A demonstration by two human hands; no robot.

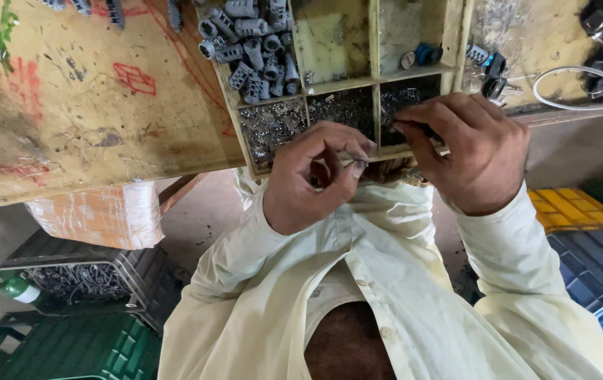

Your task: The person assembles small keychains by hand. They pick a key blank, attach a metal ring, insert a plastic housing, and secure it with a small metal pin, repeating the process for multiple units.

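Observation:
My left hand (312, 176) pinches a small thin metal part (353, 162) between thumb and fingertips, just in front of the wooden divided tray (374, 49). My right hand (466, 151) rests over the tray's front right compartment, fingers curled on a dark slim tool or part (421, 130) that is mostly hidden. The front compartments hold several small shiny metal pieces (271, 127). A back compartment holds several grey ribbed plastic sleeves (252, 49).
The worn wooden workbench (83, 98) carries red and green marks. White cable (582, 74) and dark parts lie at the right. Below are a wrapped orange bundle (97, 214), a dark crate of metal bits (83, 281), green (69, 348), yellow (572, 207) and blue crates.

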